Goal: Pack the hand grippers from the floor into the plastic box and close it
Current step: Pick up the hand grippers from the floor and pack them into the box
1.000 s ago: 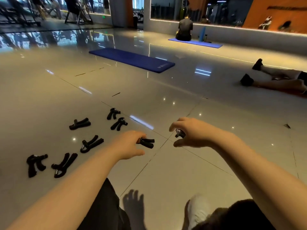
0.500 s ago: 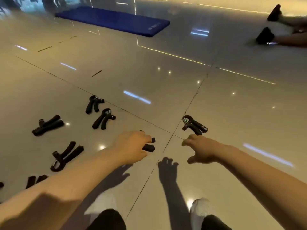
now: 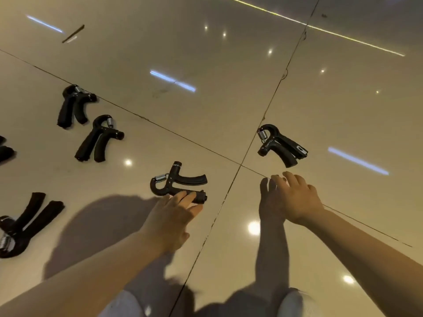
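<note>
Several black hand grippers lie on the glossy floor. One hand gripper (image 3: 180,183) lies near the tile joint, and the straight fingers of my left hand (image 3: 174,216) touch its lower handle. Another hand gripper (image 3: 279,144) lies right of the joint, a little beyond my right hand (image 3: 295,197), which hovers flat with fingers extended and holds nothing. Two more hand grippers (image 3: 74,105) (image 3: 98,138) lie at the left, and a further one (image 3: 25,223) sits at the lower left. No plastic box is in view.
Dark tile joints (image 3: 240,164) cross between my hands on the shiny beige floor, which reflects ceiling lights. My white shoes (image 3: 297,303) show at the bottom edge. Part of another black gripper (image 3: 4,149) peeks in at the left edge.
The camera has tilted down and closer to the floor. My left hand let go of its gripper, which now lies flat. My right hand has stayed open, just short of the right gripper.
</note>
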{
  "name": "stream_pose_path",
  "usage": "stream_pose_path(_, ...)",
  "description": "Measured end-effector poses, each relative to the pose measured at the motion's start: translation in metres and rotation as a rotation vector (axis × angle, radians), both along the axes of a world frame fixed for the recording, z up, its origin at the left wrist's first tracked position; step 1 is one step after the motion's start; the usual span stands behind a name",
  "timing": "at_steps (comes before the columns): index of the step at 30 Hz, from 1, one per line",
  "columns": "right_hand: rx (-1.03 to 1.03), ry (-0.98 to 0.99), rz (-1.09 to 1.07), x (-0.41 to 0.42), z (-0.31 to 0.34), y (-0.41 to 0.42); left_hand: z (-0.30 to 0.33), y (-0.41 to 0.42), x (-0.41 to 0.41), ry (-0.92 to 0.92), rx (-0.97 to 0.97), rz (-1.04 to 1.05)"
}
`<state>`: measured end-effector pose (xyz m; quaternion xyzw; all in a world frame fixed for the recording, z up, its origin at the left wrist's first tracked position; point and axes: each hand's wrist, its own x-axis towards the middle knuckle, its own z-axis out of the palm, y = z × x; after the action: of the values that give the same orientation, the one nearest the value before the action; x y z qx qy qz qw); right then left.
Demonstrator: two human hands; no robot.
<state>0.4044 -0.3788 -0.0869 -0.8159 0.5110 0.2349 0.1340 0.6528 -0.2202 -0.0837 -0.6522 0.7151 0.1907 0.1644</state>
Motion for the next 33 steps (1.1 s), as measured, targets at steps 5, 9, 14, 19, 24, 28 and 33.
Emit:
stream_pose_path(5, -0.152, -0.086, -0.125, 0.002, -0.014, -0.036, -0.014, -0.018, 0.019, 0.022, -0.037, -0.009)
stream_pose_path(9, -0.220, -0.137, -0.288, 0.003, -0.029, -0.056, -0.033, -0.043, 0.026, 0.057, -0.072, -0.016)
stream_pose_path(14, -0.178, -0.144, -0.339, -0.004, -0.041, -0.063, -0.042, -0.052, 0.010, 0.034, -0.070, -0.146)
stream_pose_path(19, -0.182, -0.168, -0.361, 0.001, -0.039, -0.060, -0.048, -0.055, 0.016, 0.107, -0.159, -0.149)
stream_pose_path(24, -0.167, -0.247, -0.505, 0.004, -0.042, -0.075, -0.053, -0.063, 0.022, 0.127, -0.177, -0.171)
stream_pose_path(28, -0.163, -0.249, -0.458, -0.001, -0.040, -0.093, -0.058, -0.064, 0.027, 0.149, -0.197, -0.195)
stream_pose_path(33, -0.160, -0.189, -0.245, -0.010, -0.041, -0.095, -0.048, -0.068, 0.037, 0.190, -0.253, -0.250)
